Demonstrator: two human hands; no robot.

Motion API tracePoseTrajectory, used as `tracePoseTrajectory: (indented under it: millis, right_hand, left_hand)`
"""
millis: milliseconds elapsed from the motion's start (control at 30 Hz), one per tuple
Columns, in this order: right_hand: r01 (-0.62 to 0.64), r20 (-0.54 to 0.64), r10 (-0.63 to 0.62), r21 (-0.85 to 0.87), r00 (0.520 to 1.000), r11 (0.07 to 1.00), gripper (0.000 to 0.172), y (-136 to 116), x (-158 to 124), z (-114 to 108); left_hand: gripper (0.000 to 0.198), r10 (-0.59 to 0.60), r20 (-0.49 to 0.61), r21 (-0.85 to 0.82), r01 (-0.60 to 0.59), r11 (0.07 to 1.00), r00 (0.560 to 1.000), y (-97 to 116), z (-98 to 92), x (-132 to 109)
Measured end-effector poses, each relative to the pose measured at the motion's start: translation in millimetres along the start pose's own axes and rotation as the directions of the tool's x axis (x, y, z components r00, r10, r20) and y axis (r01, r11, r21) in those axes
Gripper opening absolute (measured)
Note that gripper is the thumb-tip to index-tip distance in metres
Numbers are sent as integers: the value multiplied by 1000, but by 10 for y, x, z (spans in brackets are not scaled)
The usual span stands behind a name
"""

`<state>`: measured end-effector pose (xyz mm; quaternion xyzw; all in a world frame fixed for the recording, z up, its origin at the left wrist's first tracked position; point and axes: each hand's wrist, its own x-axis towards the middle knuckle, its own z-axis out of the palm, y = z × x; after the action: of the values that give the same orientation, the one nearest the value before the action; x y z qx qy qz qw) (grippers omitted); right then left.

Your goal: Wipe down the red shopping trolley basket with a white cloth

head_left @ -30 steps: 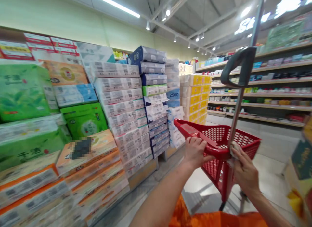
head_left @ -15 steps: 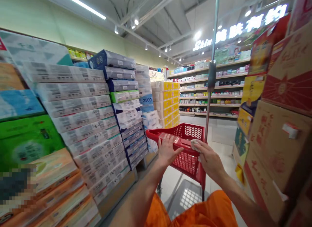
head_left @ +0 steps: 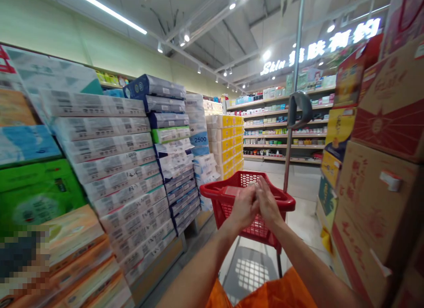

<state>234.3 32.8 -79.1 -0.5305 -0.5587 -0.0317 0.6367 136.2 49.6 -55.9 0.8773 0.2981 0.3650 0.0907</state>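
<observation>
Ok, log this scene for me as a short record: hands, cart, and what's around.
Hands: left hand and right hand together, over the red cart's near side
Between hands: hidden, cannot tell
Cart: metal pole at its right
Left: stacked packages
Right: cardboard boxes
Ahead: stocked shelves, lit sign above

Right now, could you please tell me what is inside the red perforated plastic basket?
Its perforated far wall shows; the bare left hand, the bare right hand and the red near wall hide the bottom.
</observation>
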Motion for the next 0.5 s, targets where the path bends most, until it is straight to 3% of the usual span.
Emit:
tracePoseTrajectory:
  millis: [100, 167, 267, 367, 433, 500]
  right_hand:
    - [-51, -51, 43, -176, 998, 983, 53, 105, 30, -211]
    - [20, 9, -18, -392, 1000, 920, 48, 200, 6, -370]
    - [172, 156, -100, -571, 983, 803, 43, 320, -57, -507]
    - [222, 163, -154, -606, 975, 764, 43, 356, -89, -493]
    - [200, 117, -163, -619, 980, 760, 43, 345, -90, -441]
    - [200, 91, -183, -610, 979, 767, 43, 335, -92, -398]
  left_hand:
    - [33, 75, 33, 39, -76, 996, 997, 22, 68, 69]
    - [24, 92, 6, 41, -93, 995, 996, -94, 45, 83]
    - [23, -12, -100, 29, 15, 999, 995, -443, -121, 46]
    - [27, -121, -183, 26, 128, 991, 976, -702, -276, -2]
    - [29, -86, -163, 29, 92, 995, 983, -660, -254, 4]
    - [31, 49, -101, 49, -44, 998, 994, -459, -118, 46]
